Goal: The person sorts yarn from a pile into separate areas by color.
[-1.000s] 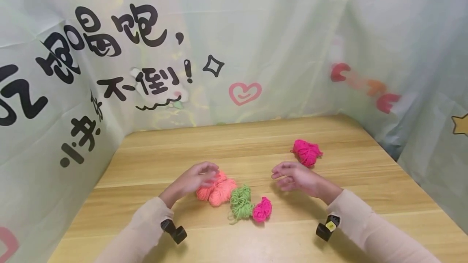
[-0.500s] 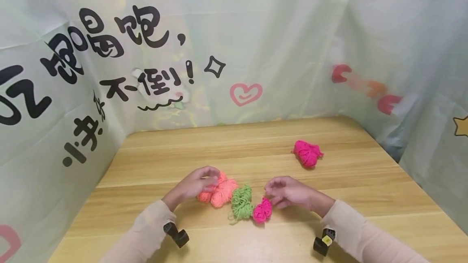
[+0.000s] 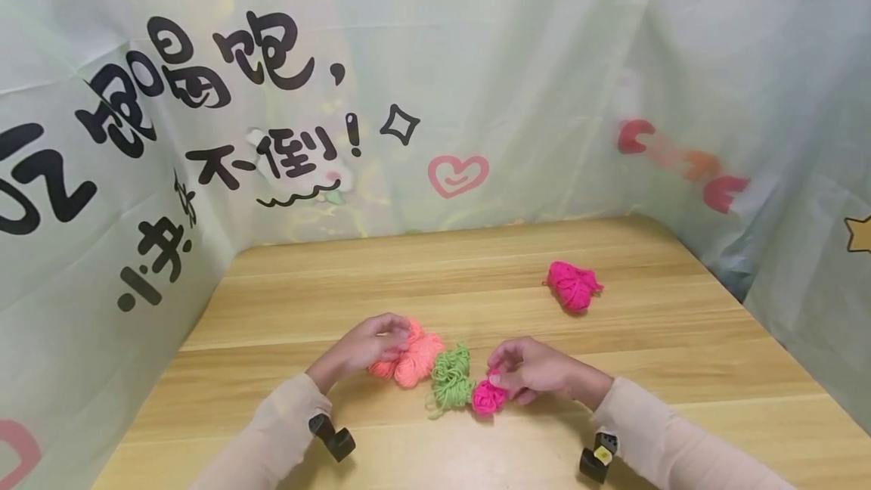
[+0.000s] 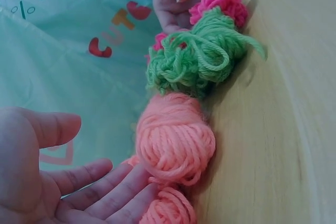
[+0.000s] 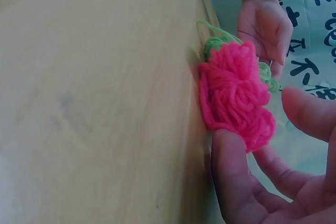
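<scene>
At the right end of a row of yarn on the wooden table lies the small magenta bundle. Governing relation: the bundle sits immediately to the left of the right hand and slightly on its near side. Its longer axis runs from the near side of the table away, leaning a little to the right. Of the two hands, the right is clearly the nearer; the left hand is at the opposite end of the row.

Right-hand pose: forearm in from the lower right, digits pointing left and bent around the bundle's far and right sides. Condition: digits spread, not closed together — from the right wrist, one fingertip appears to meet the yarn, while another digit stands clear of it. Firm contact cannot be confirmed.

Next outward, the green bundle adjoins the magenta one on its left, a loose loop at its near edge. Beyond it lie the salmon bundles. Left-hand pose: palm facing the row, fingers apart and nearly straight, overlapping the salmon yarn without gripping.

Well apart, on the far right of the table, rests the larger magenta bundle — outside both hands.
</scene>
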The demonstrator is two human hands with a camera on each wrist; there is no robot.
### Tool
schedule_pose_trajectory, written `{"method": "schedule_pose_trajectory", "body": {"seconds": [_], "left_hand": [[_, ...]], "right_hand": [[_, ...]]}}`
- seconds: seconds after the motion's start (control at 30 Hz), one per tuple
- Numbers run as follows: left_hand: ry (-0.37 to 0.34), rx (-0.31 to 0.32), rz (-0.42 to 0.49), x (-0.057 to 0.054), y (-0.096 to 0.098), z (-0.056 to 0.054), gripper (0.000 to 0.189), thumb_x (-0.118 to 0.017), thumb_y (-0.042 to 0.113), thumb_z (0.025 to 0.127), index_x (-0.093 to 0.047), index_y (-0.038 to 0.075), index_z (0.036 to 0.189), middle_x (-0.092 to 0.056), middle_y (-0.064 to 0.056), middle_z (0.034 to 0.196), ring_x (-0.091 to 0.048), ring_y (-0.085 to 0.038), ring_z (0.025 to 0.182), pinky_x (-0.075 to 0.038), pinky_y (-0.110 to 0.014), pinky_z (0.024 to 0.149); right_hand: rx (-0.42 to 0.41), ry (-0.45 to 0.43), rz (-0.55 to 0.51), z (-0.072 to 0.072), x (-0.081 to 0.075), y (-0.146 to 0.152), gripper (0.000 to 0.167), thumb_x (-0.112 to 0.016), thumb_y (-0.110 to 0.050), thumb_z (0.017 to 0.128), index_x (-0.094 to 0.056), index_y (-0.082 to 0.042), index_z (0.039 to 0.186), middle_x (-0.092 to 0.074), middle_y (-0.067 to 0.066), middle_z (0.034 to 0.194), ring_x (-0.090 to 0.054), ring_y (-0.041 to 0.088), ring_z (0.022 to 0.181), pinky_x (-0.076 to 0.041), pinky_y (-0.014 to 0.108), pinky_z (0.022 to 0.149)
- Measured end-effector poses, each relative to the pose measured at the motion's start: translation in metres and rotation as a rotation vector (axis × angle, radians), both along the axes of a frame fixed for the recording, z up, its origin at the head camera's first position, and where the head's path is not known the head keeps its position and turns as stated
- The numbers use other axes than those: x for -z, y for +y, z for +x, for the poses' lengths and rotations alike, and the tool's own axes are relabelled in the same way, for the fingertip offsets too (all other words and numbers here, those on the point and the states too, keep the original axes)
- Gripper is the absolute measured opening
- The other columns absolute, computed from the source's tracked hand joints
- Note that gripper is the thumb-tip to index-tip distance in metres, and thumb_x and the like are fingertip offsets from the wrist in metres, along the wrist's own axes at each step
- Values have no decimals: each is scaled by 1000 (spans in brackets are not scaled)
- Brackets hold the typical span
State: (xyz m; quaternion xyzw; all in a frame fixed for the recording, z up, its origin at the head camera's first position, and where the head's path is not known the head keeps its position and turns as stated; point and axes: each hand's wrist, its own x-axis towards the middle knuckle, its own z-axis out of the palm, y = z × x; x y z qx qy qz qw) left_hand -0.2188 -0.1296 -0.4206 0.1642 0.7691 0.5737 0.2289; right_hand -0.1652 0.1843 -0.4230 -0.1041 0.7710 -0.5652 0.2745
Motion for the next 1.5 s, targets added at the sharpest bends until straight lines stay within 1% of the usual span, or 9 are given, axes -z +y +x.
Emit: {"method": "schedule_pose_trajectory", "body": {"seconds": [0.3, 0.57, 0.63, 0.8, 1.0, 1.23, 1.37, 1.43, 1.5], "left_hand": [[-57, -18, 2, 0, 2, -2, 33, -51, 11, 100, -49, -10, 125, -53, -23, 125, -60, -34, 110, -52, -40, 90], [-85, -39, 4, 3, 1, -6, 31, -53, 11, 99, -50, -8, 123, -56, -20, 119, -62, -31, 105, -54, -40, 87], [-93, -44, -4, 5, 1, -7, 31, -56, 10, 97, -51, -8, 122, -57, -19, 116, -64, -30, 101, -54, -40, 85], [-115, -36, -37, 8, 3, -8, 28, -58, 9, 96, -53, -7, 119, -58, -18, 111, -65, -28, 97, -55, -39, 83], [-122, -42, -40, 6, 4, -12, 26, -60, 5, 94, -53, -6, 117, -57, -18, 109, -65, -26, 91, -55, -38, 82], [-111, -48, -66, 4, 7, -13, 22, -57, 6, 97, -54, -6, 115, -58, -18, 109, -64, -28, 97, -55, -38, 82], [-118, -50, -82, 2, 10, -13, 20, -56, 5, 97, -54, -6, 114, -59, -18, 108, -64, -27, 96, -56, -38, 82], [-119, -54, -88, 2, 11, -13, 19, -56, 4, 97, -54, -6, 113, -59, -18, 108, -64, -26, 94, -56, -39, 81], [-121, -59, -88, 1, 11, -13, 20, -56, 3, 96, -54, -6, 113, -59, -18, 107, -64, -26, 93, -56, -39, 81]], "right_hand": [[-32, -6, -14, 0, -1, -1, 34, -71, -2, 85, -56, 6, 115, -57, 13, 99, -63, 24, 77, -57, 41, 64], [-53, 36, 27, -4, 1, -5, 37, -77, -4, 79, -60, 1, 111, -59, 11, 98, -62, 23, 73, -57, 39, 61], [-66, 42, 30, -4, 1, -6, 37, -77, -1, 78, -60, 1, 111, -59, 12, 98, -61, 23, 72, -57, 38, 60], [-109, 44, 22, -1, 2, -8, 39, -78, 4, 74, -61, 0, 109, -57, 13, 97, -56, 20, 67, -51, 28, 54], [-139, 64, 15, -5, 0, -6, 38, -76, 7, 74, -61, 1, 108, -58, 12, 86, -53, 17, 64, -46, 23, 53], [-154, 135, 61, -5, -4, -4, 40, -77, 8, 70, -62, -1, 107, -59, 9, 85, -52, 20, 72, -46, 25, 58], [-149, 167, 98, -5, -7, -3, 40, -76, 8, 70, -63, -3, 106, -59, 9, 88, -53, 21, 76, -47, 27, 62], [-140, 162, 96, -5, -8, -2, 40, -75, 9, 71, -62, -3, 106, -58, 10, 91, -55, 22, 79, -50, 29, 64], [-129, 133, 70, -6, -9, 0, 39, -73, 12, 72, -61, -1, 106, -57, 12, 94, -58, 24, 81, -54, 33, 66]]}}
